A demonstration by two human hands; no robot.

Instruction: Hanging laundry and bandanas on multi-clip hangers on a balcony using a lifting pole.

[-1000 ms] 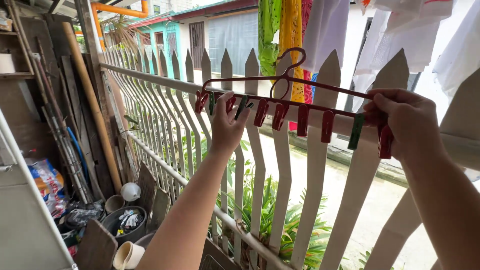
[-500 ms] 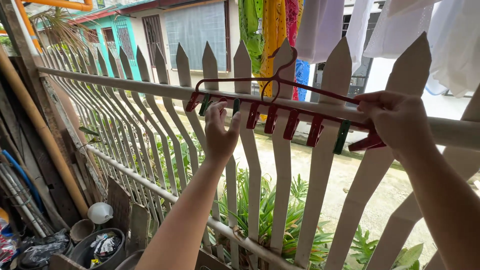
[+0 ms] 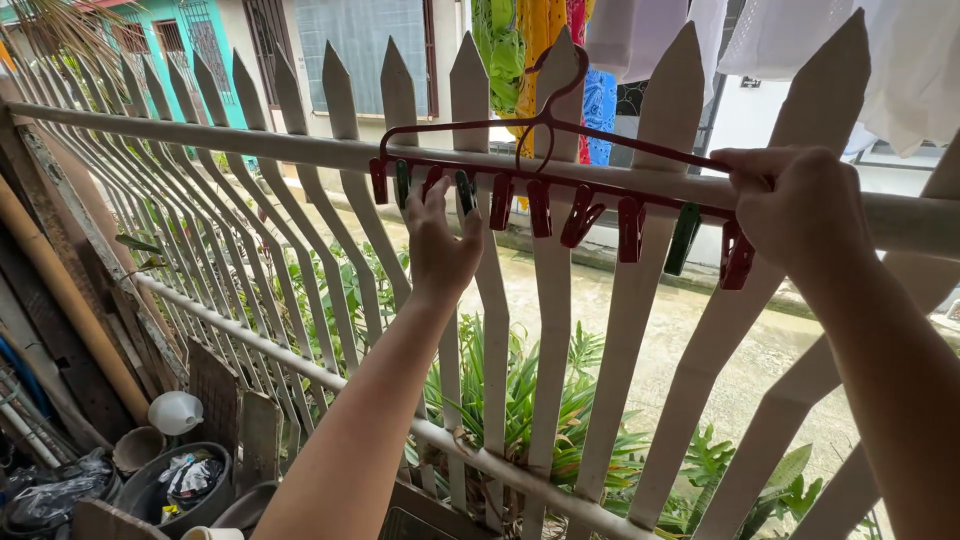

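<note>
Landmark: white picket fence (image 3: 560, 330), flat pointed slats, matte paint, round top rail and lower rail.

Far left of fence, low down: dark round tub (image 3: 175, 490) with crumpled scraps inside, a white bowl-shaped piece (image 3: 176, 411) above it, a bamboo-coloured pole (image 3: 60, 290) leaning diagonally.

In front of the fence's top rail: red clip hanger (image 3: 545, 165), thin plastic, hook on top over the slat tips, straight lower bar running slightly downhill to the right. About ten pegs hang off the bar, mostly red, glossy plastic; a green peg (image 3: 683, 238) sits near the right end, two more green ones near the left end.

Left hand (image 3: 440, 245): arm reaches up from bottom centre, palm away from camera, fingers extended upward. Fingertips sit on the pegs at the hanger's left end, thumb against one of the green ones. Light pinch, not a full fist; which peg is actually pinched I cannot tell.

Right hand (image 3: 800, 215): forearm comes in from the lower right corner, wrist bent, knuckles toward camera. Clenched around the hanger's right end where the bar and shoulder arm meet; a red peg (image 3: 737, 262) dangles just below the fist.

Behind the fence, top: hung laundry, green and yellow printed cloths (image 3: 520, 50) left of centre, white garments (image 3: 860, 50) to the right. Below the lower rail: strap-leaved green plants (image 3: 560, 420), concrete lane beyond.
</note>
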